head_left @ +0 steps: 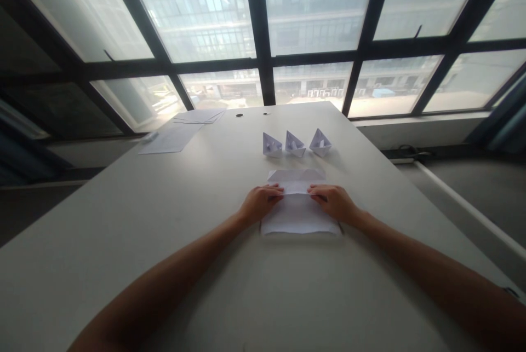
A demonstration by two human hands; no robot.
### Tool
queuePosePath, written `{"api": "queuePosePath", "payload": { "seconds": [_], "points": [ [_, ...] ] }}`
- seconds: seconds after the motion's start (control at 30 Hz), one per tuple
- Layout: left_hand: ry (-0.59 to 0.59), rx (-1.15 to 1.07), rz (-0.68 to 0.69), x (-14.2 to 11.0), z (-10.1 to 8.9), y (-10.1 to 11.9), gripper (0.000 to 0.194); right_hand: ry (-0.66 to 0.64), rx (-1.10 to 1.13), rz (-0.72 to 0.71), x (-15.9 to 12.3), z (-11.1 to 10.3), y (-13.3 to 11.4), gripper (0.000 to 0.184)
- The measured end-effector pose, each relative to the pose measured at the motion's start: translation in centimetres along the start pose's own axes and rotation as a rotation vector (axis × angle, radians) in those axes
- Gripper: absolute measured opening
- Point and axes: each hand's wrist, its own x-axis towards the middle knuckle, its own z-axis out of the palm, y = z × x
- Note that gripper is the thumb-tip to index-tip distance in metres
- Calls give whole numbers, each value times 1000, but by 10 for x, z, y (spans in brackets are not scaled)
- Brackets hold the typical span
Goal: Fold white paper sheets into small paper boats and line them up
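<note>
Standing near this table (102, 220), I see a person who bends over a white sheet (299, 216), pressing it with both hands. The sheet lies on the table in front of the person, between the two forearms, with a crease running across it and a far part which looks partly folded. The left hand (262, 201) is curled almost closed, its thumb and fingertips gripping the paper at the left end of this crease; the right hand (333, 200) does the same at the right end. How firmly they squeeze, I cannot tell. What could go wrong, in my judgement, is a crooked crease — if one hand pulls more strongly than the other, the layers may slip and the edges would not meet. The near edge looks a little wavy, so the sheet could also wrinkle under uneven pressure. Beyond it stand three folded paper shapes in a row, the left one (271, 146), the middle one (295, 145) and the right one (320, 143); a hand reaching too far forward might knock them. They are the nearest to containers that I find — each is hollow, and inside is a pale upright piece, probably its own fold. Farther to the left lie some flat papers (170, 138).
</note>
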Motion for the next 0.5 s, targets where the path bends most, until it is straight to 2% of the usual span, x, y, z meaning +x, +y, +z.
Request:
{"api": "queuePosePath", "payload": {
  "seconds": [0.07, 0.17, 0.27, 0.33, 0.4, 0.5],
  "points": [
    [89, -6, -38, -1, -2, 4, 23, 105, 95, 75, 1, -1, -2, 18],
    [279, -102, -97, -1, -6, 12, 20, 279, 337, 204, 3, -3, -4, 26],
    [469, -274, -201, 0, -9, 21, 22, 342, 531, 292, 5, -2, -4, 34],
    [524, -384, -279, 3, -9, 24, 31, 348, 598, 320, 7, -1, -6, 35],
    [531, -477, -328, 6, -8, 23, 44, 365, 636, 353, 7, 0, -10, 36],
    [574, -532, -327, 12, -6, 13, 51, 396, 632, 436, 8, 0, -13, 44]
  ]
}}
